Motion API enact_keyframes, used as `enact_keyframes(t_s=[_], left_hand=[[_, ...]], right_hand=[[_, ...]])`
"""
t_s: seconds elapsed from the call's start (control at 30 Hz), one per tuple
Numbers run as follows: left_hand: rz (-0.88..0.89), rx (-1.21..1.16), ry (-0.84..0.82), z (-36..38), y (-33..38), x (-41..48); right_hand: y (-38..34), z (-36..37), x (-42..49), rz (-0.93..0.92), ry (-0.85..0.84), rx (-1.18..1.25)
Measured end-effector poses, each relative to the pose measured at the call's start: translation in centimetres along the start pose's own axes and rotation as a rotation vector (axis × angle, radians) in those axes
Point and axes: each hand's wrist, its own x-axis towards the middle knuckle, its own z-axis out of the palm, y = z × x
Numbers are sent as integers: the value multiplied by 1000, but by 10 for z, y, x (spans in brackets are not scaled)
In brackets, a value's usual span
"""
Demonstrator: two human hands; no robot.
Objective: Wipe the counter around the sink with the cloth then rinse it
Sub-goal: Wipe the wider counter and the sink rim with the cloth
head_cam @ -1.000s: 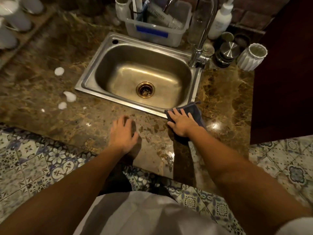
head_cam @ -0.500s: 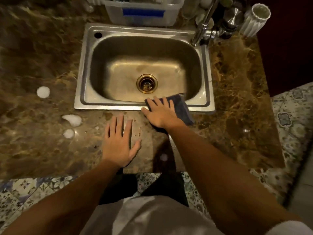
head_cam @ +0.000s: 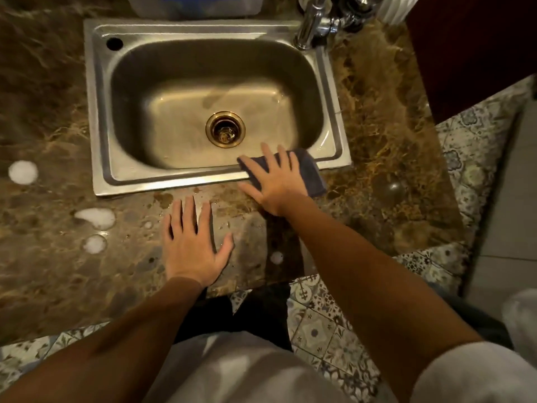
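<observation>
A steel sink (head_cam: 100, 117) is set into a brown marbled counter (head_cam: 386, 158). My right hand (head_cam: 276, 181) lies flat, fingers spread, pressing a dark blue cloth (head_cam: 312, 173) onto the sink's front rim near its right corner. Most of the cloth is hidden under the hand. My left hand (head_cam: 191, 245) rests palm-down and empty on the counter in front of the sink. White foam blobs (head_cam: 96, 218) sit on the counter to the left, and a small one (head_cam: 276, 257) lies between my arms.
A chrome tap (head_cam: 312, 21) stands at the sink's back right corner, a white ribbed cup (head_cam: 398, 8) beside it. A plastic tub (head_cam: 197, 7) sits behind the sink. The counter's front edge runs just below my left hand, over patterned floor tiles (head_cam: 325, 330).
My right hand slid the cloth leftward from the counter by the sink's front right corner onto the front rim. The camera moved closer over the sink. My left hand stayed flat.
</observation>
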Motion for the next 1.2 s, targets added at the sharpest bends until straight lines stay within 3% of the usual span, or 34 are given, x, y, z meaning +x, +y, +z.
enact_keyframes(t_s=[0.17, 0.33, 0.47, 0.57, 0.67, 0.83, 1.07, 1.13, 1.2], left_hand=[[-7, -6, -14, 3, 2, -2], [-11, -30, -2, 2, 3, 2], [-20, -55, 19, 1, 8, 3], [-14, -56, 19, 1, 6, 1], [-18, -66, 27, 2, 6, 1], [-8, -81, 42, 4, 16, 6], [14, -44, 95, 6, 9, -1], [22, -51, 102, 5, 8, -3], [24, -54, 99, 7, 8, -5]], right_hand=[[76, 28, -56, 297, 185, 53], [116, 44, -100, 575, 198, 128], [118, 53, -121, 737, 258, 223], [79, 62, -131, 835, 235, 277], [29, 68, -133, 756, 226, 261], [-7, 73, -130, 424, 237, 188], [37, 88, -160, -143, 218, -27], [60, 87, -166, -133, 211, -65], [83, 85, -166, -11, 221, -41]])
